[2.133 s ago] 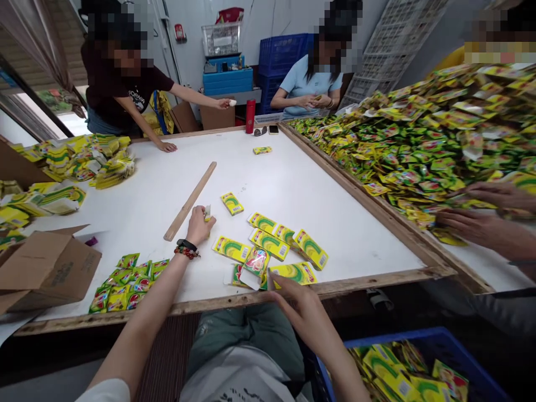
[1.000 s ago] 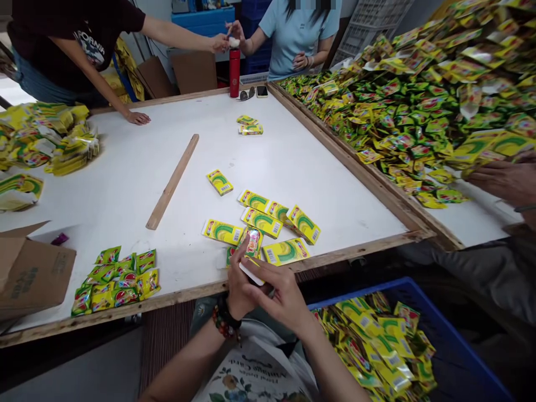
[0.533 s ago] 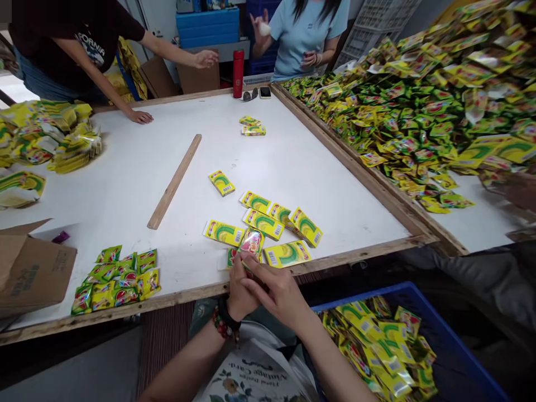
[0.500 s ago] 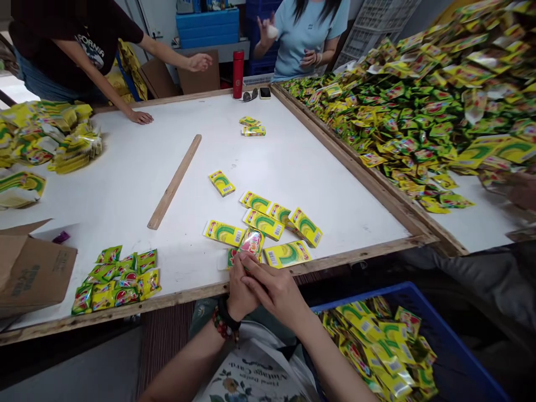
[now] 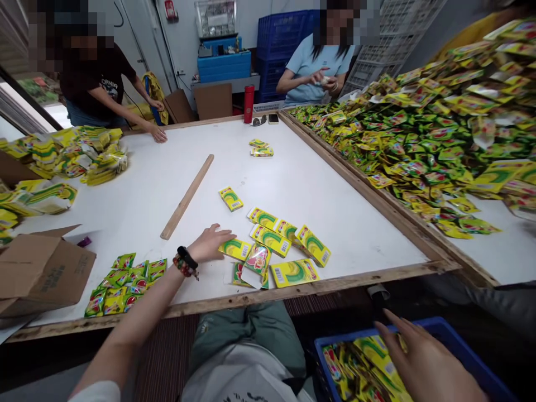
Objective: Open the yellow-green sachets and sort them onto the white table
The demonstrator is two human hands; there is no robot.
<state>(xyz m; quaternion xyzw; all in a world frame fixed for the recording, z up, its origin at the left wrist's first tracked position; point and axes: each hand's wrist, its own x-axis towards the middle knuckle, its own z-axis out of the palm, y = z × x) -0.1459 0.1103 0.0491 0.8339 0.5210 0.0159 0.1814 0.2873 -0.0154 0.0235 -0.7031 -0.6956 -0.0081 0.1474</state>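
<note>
My left hand (image 5: 209, 243) lies flat on the white table (image 5: 138, 195), fingers stretched out, fingertips touching a yellow-green packet (image 5: 235, 249). Several more such packets (image 5: 293, 245) lie scattered right of it near the table's front edge. My right hand (image 5: 422, 360) hangs low at the right, fingers spread, over a blue crate (image 5: 460, 346) filled with the same yellow packets (image 5: 364, 368). Nothing is in either hand.
A wooden stick (image 5: 187, 196) lies on the table. Small green sachets (image 5: 121, 282) and a cardboard box (image 5: 39, 271) sit front left. Packet stacks (image 5: 79, 153) at left, a huge packet heap (image 5: 435, 123) at right. Two persons work at the far side, beside a red bottle (image 5: 248, 104).
My hands were together at the table's front edge on a packet. Now they are apart: the left reached onto the table, the right dropped to the blue crate.
</note>
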